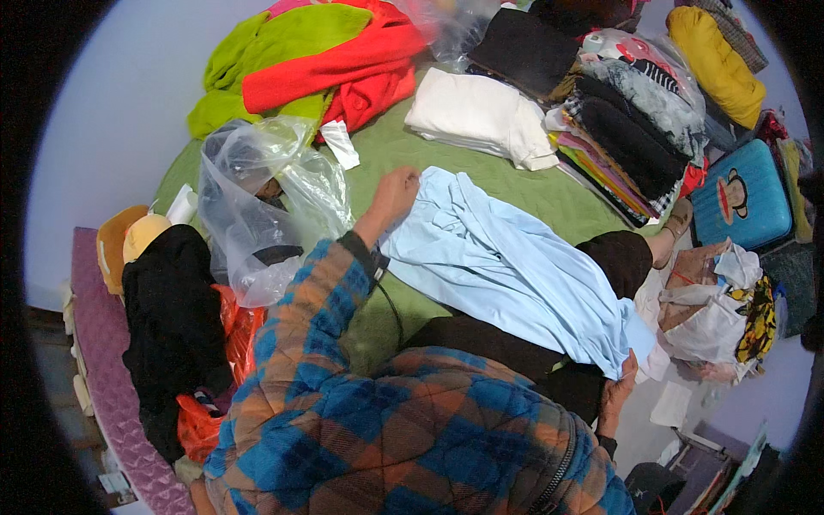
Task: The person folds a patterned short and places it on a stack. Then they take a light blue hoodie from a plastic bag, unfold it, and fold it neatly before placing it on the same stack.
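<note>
A light blue cloth garment (496,251) lies stretched and wrinkled over the green bedding and my dark trousers. My left hand (398,190) grips its upper left corner, fingers curled closed on the fabric. Down at the right, my right hand (621,383) holds the other end near the edge of my lap, its fingertips partly hidden by the cloth. Folded white cloths (476,116) lie on the green bedding (380,145) just beyond the garment. A clear plastic bag (257,212) with dark things inside sits left of my left hand.
Red (347,64) and green (283,38) garments are heaped at the back left. Stacked folded clothes (618,141) stand at the back right, with a blue case (740,193) beside them. A black garment (170,322) and a red plastic bag (238,328) lie at the left.
</note>
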Tool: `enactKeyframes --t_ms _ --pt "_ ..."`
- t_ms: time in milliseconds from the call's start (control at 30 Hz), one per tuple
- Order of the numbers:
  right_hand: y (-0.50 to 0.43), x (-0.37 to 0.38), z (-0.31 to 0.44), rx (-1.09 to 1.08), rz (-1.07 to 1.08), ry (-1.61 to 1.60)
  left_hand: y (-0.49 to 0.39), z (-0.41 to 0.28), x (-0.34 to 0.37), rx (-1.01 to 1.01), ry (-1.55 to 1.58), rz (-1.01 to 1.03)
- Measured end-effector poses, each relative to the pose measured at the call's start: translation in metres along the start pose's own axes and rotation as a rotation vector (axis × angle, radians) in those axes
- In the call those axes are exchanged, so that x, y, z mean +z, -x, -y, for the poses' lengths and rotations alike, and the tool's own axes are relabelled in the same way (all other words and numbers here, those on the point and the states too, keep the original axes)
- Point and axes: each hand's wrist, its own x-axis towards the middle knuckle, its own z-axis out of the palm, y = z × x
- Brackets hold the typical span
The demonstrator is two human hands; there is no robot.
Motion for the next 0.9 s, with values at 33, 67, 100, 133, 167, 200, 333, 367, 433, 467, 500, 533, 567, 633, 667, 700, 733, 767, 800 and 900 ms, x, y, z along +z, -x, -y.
enactKeyframes --t_ms 33,67,100,133,167,200,333,367,433,467,500,533,567,633,667,700,733,767,800,900 --pt "0.001 -0.001 0.002 -0.020 0.008 0.072 0.016 -0.004 -0.007 -0.012 0.069 0.032" --pt "0.000 -0.001 0.003 -0.045 0.018 0.094 0.031 -0.009 -0.012 0.009 0.147 0.041" --pt "-0.001 0.000 0.003 -0.062 0.017 0.135 0.044 -0.013 -0.018 -0.037 0.108 0.040" --pt "-0.002 -0.001 0.003 -0.083 0.020 0.125 0.056 -0.016 -0.023 -0.053 0.078 0.015" --pt "-0.003 -0.002 0.002 -0.107 0.030 0.101 0.067 -0.018 -0.027 -0.036 0.058 -0.033" --pt "-0.005 -0.002 0.000 -0.089 0.039 0.116 0.075 -0.019 -0.029 -0.133 0.032 0.013" --pt "-0.006 -0.003 -0.010 -0.079 0.061 0.146 0.097 -0.018 -0.026 -0.270 0.009 0.171" --pt "-0.006 -0.004 -0.012 -0.093 0.046 0.162 0.097 -0.018 -0.023 -0.272 0.018 0.230" --pt "-0.006 -0.002 -0.013 -0.040 0.015 -0.047 0.097 -0.018 -0.021 -0.213 0.065 0.185" --pt "-0.004 -0.002 -0.012 -0.112 0.005 0.043 0.095 -0.020 -0.023 -0.215 0.098 0.156" --pt "-0.003 -0.002 -0.011 -0.162 -0.003 0.111 0.094 -0.022 -0.026 -0.250 0.109 0.146" --pt "-0.003 -0.002 -0.010 -0.127 0.001 0.072 0.090 -0.025 -0.033 -0.284 0.235 0.105" --pt "-0.002 -0.002 -0.010 -0.073 0.007 0.007 0.085 -0.028 -0.040 -0.408 0.321 0.104" --pt "-0.003 -0.002 -0.010 -0.071 0.010 0.030 0.080 -0.039 -0.057 -0.445 0.576 -0.009" --pt "-0.003 -0.002 -0.011 -0.120 0.010 0.120 0.071 -0.041 -0.070 -0.429 0.509 -0.039" --pt "-0.003 -0.002 -0.013 -0.168 0.013 0.212 0.064 -0.043 -0.082 -0.416 0.441 -0.068" --pt "-0.004 -0.002 -0.014 -0.094 0.018 0.047 0.057 -0.044 -0.092 -0.474 0.575 -0.063" --pt "-0.005 -0.001 -0.016 -0.019 0.022 -0.118 0.050 -0.042 -0.102 -0.530 0.710 -0.058" --pt "-0.005 -0.001 -0.017 0.097 0.020 -0.360 0.041 -0.038 -0.108 -0.531 0.877 -0.052" --pt "-0.003 -0.001 -0.011 -0.020 0.020 -0.089 0.018 -0.016 -0.106 -0.571 1.159 -0.009"
